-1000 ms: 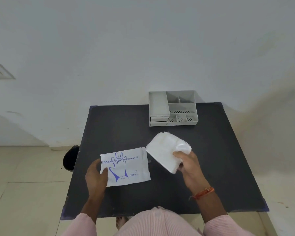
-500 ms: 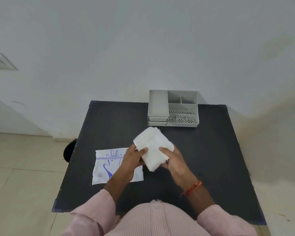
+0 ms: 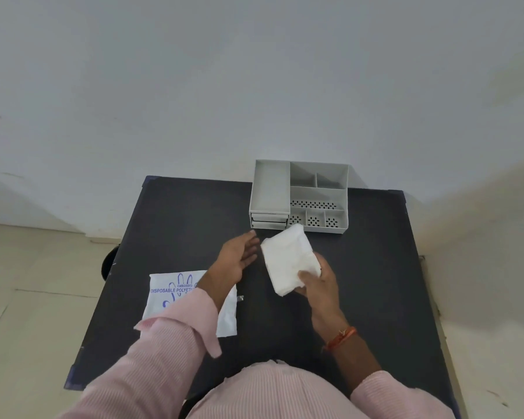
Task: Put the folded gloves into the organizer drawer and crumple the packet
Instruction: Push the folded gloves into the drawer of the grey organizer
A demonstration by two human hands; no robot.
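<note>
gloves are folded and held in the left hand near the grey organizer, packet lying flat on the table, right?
Not quite: the head view shows the folded gloves in the right hand; the left hand is open beside them. The organizer and flat packet are as you say.

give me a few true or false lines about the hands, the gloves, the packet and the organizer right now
1. The right hand grips the folded gloves. True.
2. The left hand is pinching the gloves too. False: it is open, beside them, holding nothing.
3. The packet lies flat on the table, partly under the left sleeve. True.
4. The packet is crumpled into a ball. False: it is flat, its blue print readable.
5. The gloves already lie in the organizer. False: they are in the right hand, in front of it; its drawers look shut.
</note>
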